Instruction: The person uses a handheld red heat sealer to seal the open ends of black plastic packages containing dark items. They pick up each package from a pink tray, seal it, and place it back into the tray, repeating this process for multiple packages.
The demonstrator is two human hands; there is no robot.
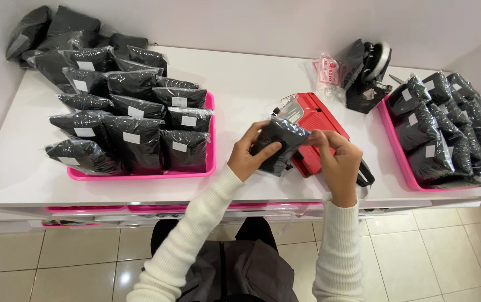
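So the whole thing sat on a long white counter pushed against plain pale walls, with glossy beige floor tiles underneath. Pretty tidy setup honestly.

On the left there was a pink tray stuffed with black goods sealed in clear plastic packets, each with a small white label, standing in overlapping rows. More of the same packets were heaped loose in the back left corner, off the tray. A second pink tray on the right edge held another batch of packets, leaning the same way.

Middle of the counter: a red sealing machine, and behind it a black tape dispenser with a small clear bag of something pink and white next to it.

The person wore cream ribbed sleeves. The left hand was curled around a black packet, thumb on top, gripping it from the left. The right hand pinched the packet's right end with closed fingertips. The packet was held just above the counter, right in front of the red machine.
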